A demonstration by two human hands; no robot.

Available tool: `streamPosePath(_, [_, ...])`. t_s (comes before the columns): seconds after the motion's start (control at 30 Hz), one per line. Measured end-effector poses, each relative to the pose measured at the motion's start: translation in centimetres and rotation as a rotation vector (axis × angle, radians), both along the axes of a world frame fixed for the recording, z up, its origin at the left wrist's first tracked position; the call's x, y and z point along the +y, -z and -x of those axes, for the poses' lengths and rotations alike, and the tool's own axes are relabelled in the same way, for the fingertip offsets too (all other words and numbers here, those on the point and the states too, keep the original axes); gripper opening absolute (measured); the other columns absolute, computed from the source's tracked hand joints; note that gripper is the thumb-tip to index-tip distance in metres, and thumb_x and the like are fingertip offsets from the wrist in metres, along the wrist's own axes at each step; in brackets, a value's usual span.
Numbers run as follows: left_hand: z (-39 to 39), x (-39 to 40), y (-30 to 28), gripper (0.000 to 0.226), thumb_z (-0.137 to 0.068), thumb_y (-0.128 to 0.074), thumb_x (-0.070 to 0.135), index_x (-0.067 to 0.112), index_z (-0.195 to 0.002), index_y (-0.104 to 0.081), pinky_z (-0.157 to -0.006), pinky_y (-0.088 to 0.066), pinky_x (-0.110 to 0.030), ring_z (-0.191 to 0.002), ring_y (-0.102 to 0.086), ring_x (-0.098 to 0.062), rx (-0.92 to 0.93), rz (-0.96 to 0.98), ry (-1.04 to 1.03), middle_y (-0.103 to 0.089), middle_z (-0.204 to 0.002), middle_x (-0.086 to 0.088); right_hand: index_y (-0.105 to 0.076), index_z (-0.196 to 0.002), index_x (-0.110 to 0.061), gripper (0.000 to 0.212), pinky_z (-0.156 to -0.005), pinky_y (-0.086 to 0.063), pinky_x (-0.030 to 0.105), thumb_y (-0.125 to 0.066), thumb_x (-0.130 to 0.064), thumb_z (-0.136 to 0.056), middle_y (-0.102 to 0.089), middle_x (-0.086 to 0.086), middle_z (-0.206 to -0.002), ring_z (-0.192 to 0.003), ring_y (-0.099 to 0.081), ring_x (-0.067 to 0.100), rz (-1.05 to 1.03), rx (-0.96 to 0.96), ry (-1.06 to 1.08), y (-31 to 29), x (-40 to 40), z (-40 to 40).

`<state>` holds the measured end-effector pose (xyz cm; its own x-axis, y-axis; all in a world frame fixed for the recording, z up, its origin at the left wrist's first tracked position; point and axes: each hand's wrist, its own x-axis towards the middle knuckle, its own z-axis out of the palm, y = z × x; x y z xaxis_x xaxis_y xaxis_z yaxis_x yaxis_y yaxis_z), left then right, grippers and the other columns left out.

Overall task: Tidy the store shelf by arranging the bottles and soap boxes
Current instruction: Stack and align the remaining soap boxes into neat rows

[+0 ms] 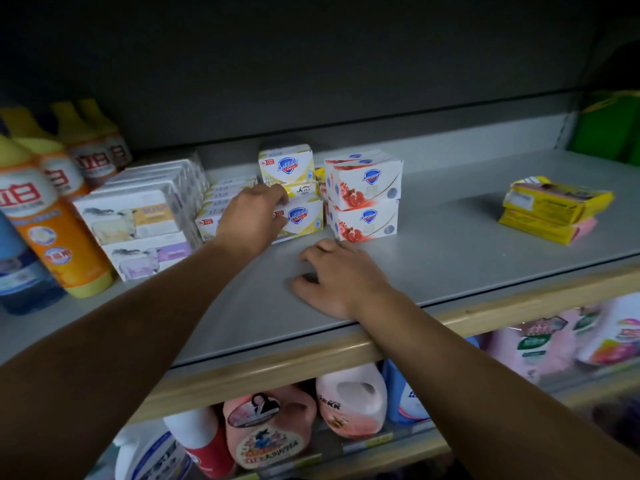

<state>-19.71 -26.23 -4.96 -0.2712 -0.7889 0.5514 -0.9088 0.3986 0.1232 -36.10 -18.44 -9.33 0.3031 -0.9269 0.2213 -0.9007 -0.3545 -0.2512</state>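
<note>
My left hand (252,216) reaches into the grey shelf (450,251) and grips a white and yellow soap box (301,218) at the front of a row of the same boxes. Another yellow soap box (286,163) stands on top behind it. Right of these, two white and red soap boxes (365,202) are stacked. My right hand (337,277) rests on the shelf in front of them with fingers loosely curled, holding nothing. Orange and yellow bottles (48,209) stand at the far left.
Stacked white soap packs with a cow picture (138,223) sit between the bottles and the yellow boxes. Yellow wrapped soap bars (550,209) lie on a pink one at the right. Detergent jugs (273,427) fill the lower shelf. A green pack (606,129) stands at the far right.
</note>
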Motion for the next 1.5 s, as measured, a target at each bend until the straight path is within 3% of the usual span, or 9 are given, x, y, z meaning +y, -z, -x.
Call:
streamPosePath(0.23, [-2.3, 3.9, -0.2, 0.018, -0.08, -0.073, 0.012, 0.016, -0.097, -0.068, -0.079, -0.044, -0.026, -0.087, -0.061, -0.022, 0.226, 0.073, 0.106, -0.068, -0.098, -0.001, -0.056, -0.127, -0.024, 0.052, -0.101, -0.038, 0.035, -0.049, -0.056, -0.087, -0.053, 0.0, -0.13, -0.123, -0.045, 0.024, -0.019, -0.049, 0.0, -0.2, 0.2, 0.1])
streamPosePath(0.33, [-3.9, 5.3, 0.8, 0.012, -0.084, -0.071, 0.015, 0.025, -0.089, -0.068, -0.065, -0.049, -0.019, -0.065, -0.062, -0.01, 0.492, -0.007, 0.074, -0.066, -0.073, 0.021, -0.058, -0.112, -0.023, 0.044, -0.093, -0.044, 0.033, -0.057, -0.055, -0.083, -0.057, -0.002, -0.117, -0.114, -0.05, 0.022, -0.001, -0.106, 0.037, -0.3, 0.3, 0.0])
streamPosePath(0.4, [-4.6, 5.6, 1.7, 0.011, -0.086, -0.07, 0.014, 0.025, -0.087, -0.069, -0.052, -0.045, -0.013, -0.054, -0.061, -0.009, 0.7, -0.106, 0.077, -0.069, -0.067, 0.016, -0.051, -0.101, -0.023, 0.04, -0.085, -0.045, 0.034, -0.064, -0.053, -0.079, -0.052, -0.005, -0.107, -0.105, -0.051, 0.019, 0.027, -0.192, 0.079, -0.3, 0.2, 0.2])
streamPosePath(0.5, [-5.0, 5.7, 2.5, 0.014, -0.086, -0.071, 0.012, 0.025, -0.083, -0.074, -0.059, -0.053, -0.027, -0.072, -0.069, -0.028, 0.978, -0.25, 0.159, -0.075, -0.089, -0.009, -0.04, -0.125, -0.027, 0.064, -0.088, -0.04, 0.028, -0.076, -0.043, -0.074, -0.046, -0.007, -0.126, -0.112, -0.045, 0.008, 0.056, -0.402, 0.015, -0.2, 0.6, 0.4])
streamPosePath(0.57, [-5.0, 5.7, 2.7, 0.018, -0.087, -0.07, 0.01, 0.026, -0.081, -0.075, -0.068, -0.056, -0.031, -0.082, -0.072, -0.024, 1.054, -0.315, 0.25, -0.076, -0.087, -0.007, -0.028, -0.143, -0.034, 0.085, -0.099, -0.037, 0.024, -0.08, -0.03, -0.075, -0.036, -0.007, -0.145, -0.126, -0.038, 0.005, 0.055, -0.463, -0.1, -0.2, 0.8, 0.6])
streamPosePath(0.77, [-5.0, 5.9, 3.4, 0.017, -0.087, -0.069, 0.009, 0.025, -0.087, -0.075, -0.087, -0.056, -0.044, -0.092, -0.072, -0.023, 1.041, -0.428, 0.355, -0.076, -0.093, -0.006, -0.044, -0.141, -0.031, 0.067, -0.099, -0.05, 0.038, -0.072, -0.009, -0.084, -0.041, -0.005, -0.142, -0.122, -0.052, 0.016, 0.029, -0.602, -0.175, -0.4, 1.2, 0.8])
streamPosePath(1.03, [-4.9, 7.1, 2.3, 0.026, -0.081, -0.069, 0.029, 0.022, -0.107, -0.07, -0.078, -0.059, -0.04, -0.089, -0.071, -0.025, 1.21, -0.568, 0.491, -0.073, -0.096, -0.008, -0.062, -0.114, -0.034, 0.024, -0.08, -0.047, 0.019, -0.062, -0.042, -0.091, -0.064, -0.016, -0.1, -0.087, -0.06, 0.006, -0.076, -0.77, -0.01, -1.0, 1.3, 1.4])
streamPosePath(1.27, [-3.5, 8.3, 1.8, 0.019, -0.096, -0.055, 0.023, 0.012, -0.083, -0.063, -0.059, -0.056, -0.031, -0.06, -0.061, -0.024, 0.945, -0.551, 0.39, -0.066, -0.07, -0.016, -0.069, -0.078, -0.03, 0.042, -0.047, -0.042, 0.007, -0.041, -0.057, -0.094, -0.069, -0.022, -0.066, -0.055, -0.06, -0.008, -0.097, -0.987, 0.139, -1.6, 1.4, 1.4])
streamPosePath(1.5, [-3.5, 8.2, 1.8, 0.018, -0.097, -0.055, 0.022, 0.014, -0.082, -0.063, -0.058, -0.055, -0.032, -0.056, -0.059, -0.021, 0.97, -0.518, 0.394, -0.058, -0.071, -0.011, -0.069, -0.074, -0.033, 0.047, -0.071, -0.053, 0.031, -0.039, -0.065, -0.09, -0.071, -0.009, -0.069, -0.055, -0.061, 0.001, -0.109, -0.934, 0.182, -1.4, 1.2, 1.4])
